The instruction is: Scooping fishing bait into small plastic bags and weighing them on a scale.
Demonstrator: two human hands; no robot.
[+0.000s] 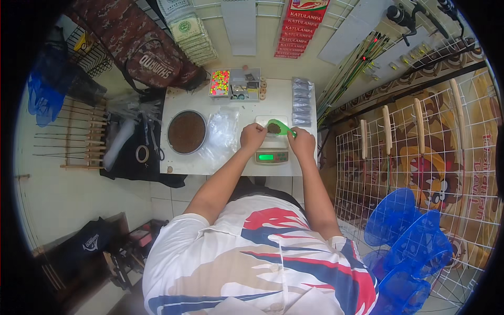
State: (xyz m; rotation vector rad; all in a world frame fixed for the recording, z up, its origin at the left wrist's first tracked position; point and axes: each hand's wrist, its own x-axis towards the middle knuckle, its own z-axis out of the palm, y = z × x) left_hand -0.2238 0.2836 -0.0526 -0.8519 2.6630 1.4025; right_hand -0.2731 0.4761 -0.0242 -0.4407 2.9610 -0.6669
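Observation:
My right hand [302, 142] grips the handle of a green plastic scoop [284, 126], which holds brown granular material. Just left of the scoop, the fingertips of my left hand [252, 138] pinch something thin and clear, perhaps the edge of a plastic bag by the scoop. Both hands are above the white platform of a digital scale [271, 156], whose display glows green. To the left stands a round metal bowl [187, 132] filled with brown granules. Clear plastic bags [221, 134] lie between the bowl and my left hand.
Behind lies a compartment box [235, 97] with colourful beads, beside a row of small spools [263, 88]. Filled silver-grey packets [302, 102] line the table's right side. A tape roll [142, 154] and scissors [159, 151] lie on black cloth at left. A wire rack [401, 157] stands at right.

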